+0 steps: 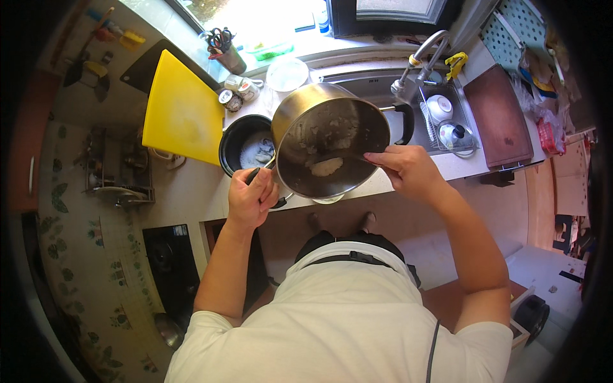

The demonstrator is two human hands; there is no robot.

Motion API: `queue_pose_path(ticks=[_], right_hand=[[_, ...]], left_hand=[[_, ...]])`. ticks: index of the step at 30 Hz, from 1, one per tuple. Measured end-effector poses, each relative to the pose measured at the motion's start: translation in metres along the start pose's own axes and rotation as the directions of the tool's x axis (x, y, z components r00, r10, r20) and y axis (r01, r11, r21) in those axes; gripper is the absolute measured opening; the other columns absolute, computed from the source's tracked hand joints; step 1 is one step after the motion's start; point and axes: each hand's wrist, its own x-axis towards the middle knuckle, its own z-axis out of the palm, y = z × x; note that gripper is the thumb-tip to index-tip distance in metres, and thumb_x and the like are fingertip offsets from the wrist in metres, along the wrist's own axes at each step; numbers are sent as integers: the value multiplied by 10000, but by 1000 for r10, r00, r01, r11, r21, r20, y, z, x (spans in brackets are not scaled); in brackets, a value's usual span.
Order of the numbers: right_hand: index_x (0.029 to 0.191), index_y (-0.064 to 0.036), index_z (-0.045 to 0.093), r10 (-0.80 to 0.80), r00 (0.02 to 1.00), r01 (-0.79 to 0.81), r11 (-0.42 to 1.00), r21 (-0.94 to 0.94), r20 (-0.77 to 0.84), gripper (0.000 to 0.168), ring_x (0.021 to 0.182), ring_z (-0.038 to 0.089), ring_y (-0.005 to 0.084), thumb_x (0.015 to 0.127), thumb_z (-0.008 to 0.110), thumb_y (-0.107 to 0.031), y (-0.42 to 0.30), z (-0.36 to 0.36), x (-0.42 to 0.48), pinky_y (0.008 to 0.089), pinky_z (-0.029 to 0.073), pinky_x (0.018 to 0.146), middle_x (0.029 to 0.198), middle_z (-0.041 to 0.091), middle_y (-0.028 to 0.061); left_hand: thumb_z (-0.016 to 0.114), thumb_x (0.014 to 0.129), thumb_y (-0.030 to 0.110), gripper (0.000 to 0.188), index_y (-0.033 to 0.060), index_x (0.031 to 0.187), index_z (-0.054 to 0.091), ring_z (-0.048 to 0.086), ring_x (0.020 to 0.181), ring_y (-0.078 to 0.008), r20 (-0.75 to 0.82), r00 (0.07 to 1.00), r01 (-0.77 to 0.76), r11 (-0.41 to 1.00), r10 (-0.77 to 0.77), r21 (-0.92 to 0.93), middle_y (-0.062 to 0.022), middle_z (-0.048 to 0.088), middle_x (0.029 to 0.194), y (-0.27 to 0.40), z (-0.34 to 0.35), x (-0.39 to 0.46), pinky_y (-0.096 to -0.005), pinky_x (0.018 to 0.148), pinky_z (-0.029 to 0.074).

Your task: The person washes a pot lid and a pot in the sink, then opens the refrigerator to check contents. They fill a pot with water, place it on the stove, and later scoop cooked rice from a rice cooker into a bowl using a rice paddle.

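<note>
A large stainless steel pot [330,139] is tipped towards me above the counter edge, with pale residue on its inner wall. My left hand [254,196] is closed around its black side handle. The pot's other black handle [406,125] sticks out at the right, held by nothing. My right hand [407,170] is at the pot's right rim and pinches the handle of a spoon-like utensil that reaches inside. A mound of pale food [327,167], probably rice, shows at the utensil's far end. A black inner pot [246,143] with whitish contents stands just left of the steel pot.
A yellow cutting board [184,112] stands at the left. Small jars and a cup [249,89] are behind the black pot. At the right are the sink with a faucet [421,62], a wire basket with a white bowl [438,108], and a brown board [498,117].
</note>
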Motion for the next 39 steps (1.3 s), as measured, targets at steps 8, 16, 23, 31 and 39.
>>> queue_pose_path(ticks=[8, 16, 23, 31, 39], right_hand=[[1131, -87, 764, -50, 997, 50, 999, 1, -55, 292, 742, 669, 341, 860, 687, -9, -5, -4, 25, 407, 524, 665, 829, 692, 128], [1139, -98, 762, -69, 980, 77, 996, 40, -186, 370, 717, 649, 334, 805, 700, 50, -21, -6, 46, 415, 530, 660, 798, 662, 126], [1071, -68, 774, -5, 999, 3, 999, 41, 39, 227, 782, 704, 336, 859, 698, -39, -5, -5, 24, 412, 567, 717, 886, 737, 149], [1104, -81, 761, -53, 994, 54, 998, -10, 93, 246, 767, 680, 371, 864, 709, -99, -15, 12, 33, 442, 554, 699, 842, 699, 153], [1164, -120, 760, -13, 984, -3, 996, -86, -178, 323, 721, 653, 326, 860, 701, -27, -21, -20, 37, 416, 513, 639, 803, 660, 114]], left_hand=[[636, 1052, 292, 512, 70, 629, 455, 385, 430, -102, 28, 999, -20, 999, 19, 31, 13, 389, 540, 0, 0, 2, -267, 423, 263], [650, 1045, 279, 506, 70, 628, 454, 384, 430, -101, 18, 1000, -2, 1000, 2, 24, 11, 394, 543, 1, 0, 1, -265, 423, 262], [664, 1037, 268, 495, 68, 634, 456, 381, 433, -96, 9, 1000, 8, 1000, -8, 7, 14, 392, 542, 1, -1, 1, -261, 417, 260], [658, 1041, 262, 481, 65, 650, 460, 372, 434, -93, 15, 1000, -4, 1000, 3, 8, 16, 385, 542, 0, -4, 2, -259, 413, 257], [654, 1044, 265, 487, 63, 647, 455, 368, 439, -94, 1, 1000, -19, 999, 19, 37, 15, 384, 548, 3, -4, 5, -261, 420, 260]])
